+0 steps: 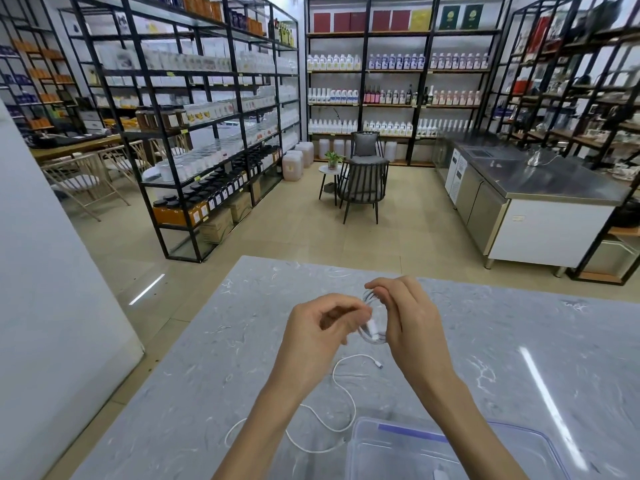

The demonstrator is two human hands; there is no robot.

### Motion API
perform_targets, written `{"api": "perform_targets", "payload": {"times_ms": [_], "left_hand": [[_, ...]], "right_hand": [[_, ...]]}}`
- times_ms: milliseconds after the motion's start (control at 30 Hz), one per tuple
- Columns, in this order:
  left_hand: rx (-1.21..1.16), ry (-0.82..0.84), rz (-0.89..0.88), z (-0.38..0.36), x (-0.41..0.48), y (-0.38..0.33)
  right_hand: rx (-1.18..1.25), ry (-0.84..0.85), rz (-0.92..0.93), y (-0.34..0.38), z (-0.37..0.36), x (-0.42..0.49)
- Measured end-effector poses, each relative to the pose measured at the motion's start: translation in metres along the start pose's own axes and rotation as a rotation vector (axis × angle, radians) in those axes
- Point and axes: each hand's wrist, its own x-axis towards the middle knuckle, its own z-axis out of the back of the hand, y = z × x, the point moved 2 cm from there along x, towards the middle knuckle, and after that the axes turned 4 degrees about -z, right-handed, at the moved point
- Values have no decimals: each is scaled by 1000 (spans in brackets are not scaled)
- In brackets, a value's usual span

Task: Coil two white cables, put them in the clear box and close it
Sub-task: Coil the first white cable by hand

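Shop/showroom w/ drinks counter.
Black racks (194, 109) full of bottles (394, 62) & jars (207, 199), price tags on shelf edges, steel counter (540, 178), chairs (363, 181) by a small table (327, 171).

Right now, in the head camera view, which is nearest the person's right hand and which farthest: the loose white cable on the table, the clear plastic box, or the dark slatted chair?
1. Loose white cable: on the grey marble table, just below and left of the right hand.
2. Clear plastic box: at the table's near edge, under the right forearm.
3. Dark slatted chair: across the floor, far behind.
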Motion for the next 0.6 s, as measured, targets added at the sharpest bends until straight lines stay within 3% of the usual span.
{"api": "perform_targets", "payload": {"times_ms": [100,200,300,367,433,533,600], "left_hand": [[25,6,-52,2,-1,-1],[270,-72,-154,-1,0,-1],[353,-117,-124,2,-2,5],[277,-89,-10,5,-1,9],[166,42,80,1,1,10],[129,87,120,0,-1,10],[-39,142,165,5,-5,14]], "right_hand": [[-18,15,8,2,0,-2],[-12,26,25,7,-5,-3],[40,33,47,9,-6,-2],[85,60,91,12,-6,-3],[133,92,112,15,-8,-4],[188,66,82,12,-11,-3],[200,25,39,6,-8,0]]}}
